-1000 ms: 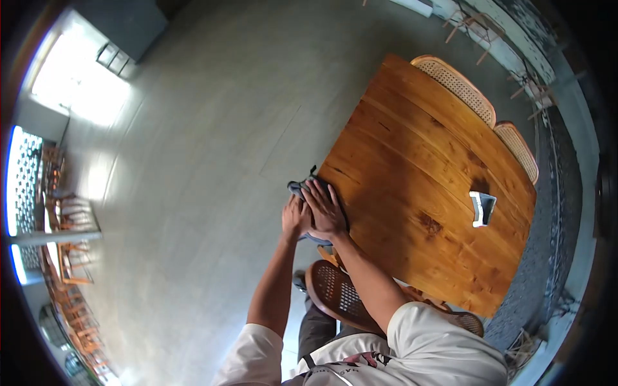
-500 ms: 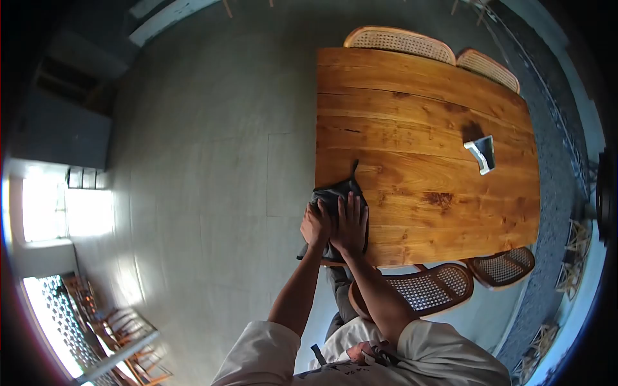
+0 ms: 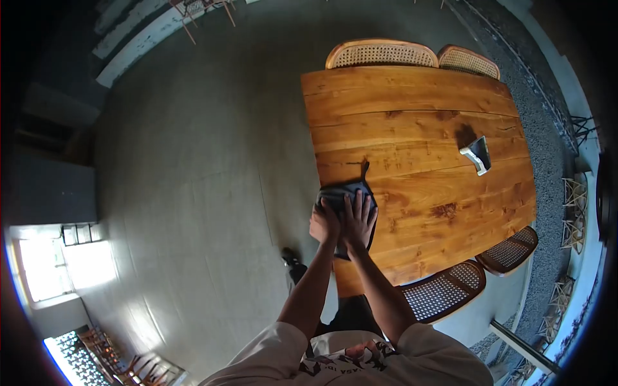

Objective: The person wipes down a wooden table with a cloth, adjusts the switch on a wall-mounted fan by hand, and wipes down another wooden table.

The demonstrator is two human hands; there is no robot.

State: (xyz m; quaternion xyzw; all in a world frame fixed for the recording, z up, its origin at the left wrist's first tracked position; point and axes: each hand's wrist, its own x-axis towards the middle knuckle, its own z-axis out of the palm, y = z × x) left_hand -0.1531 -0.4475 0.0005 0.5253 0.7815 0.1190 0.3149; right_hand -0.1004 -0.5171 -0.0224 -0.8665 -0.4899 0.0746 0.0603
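Note:
A dark cloth (image 3: 344,190) lies over the left edge of the wooden table (image 3: 444,180), with a thin loop sticking out from its far corner. My right hand (image 3: 358,219) rests flat on top of it, fingers spread and pointing away from me. Close beside it, my left hand (image 3: 324,222) is closed around the cloth's left side at the table edge; some of its fingertips are hidden. Farther along the tabletop stands a small dark holder with a pale edge (image 3: 476,154), apart from both hands.
Cane-backed chairs (image 3: 383,54) line the far side, and more cane chairs (image 3: 444,293) stand along the near side. Grey floor (image 3: 193,161) spreads to the left. A bright window (image 3: 42,270) and wooden furniture (image 3: 106,354) are at far left.
My view has turned and shifted, so the table appears tilted. Both hands and the cloth have moved slightly along the table's left edge. A shoe now shows on the floor at left.

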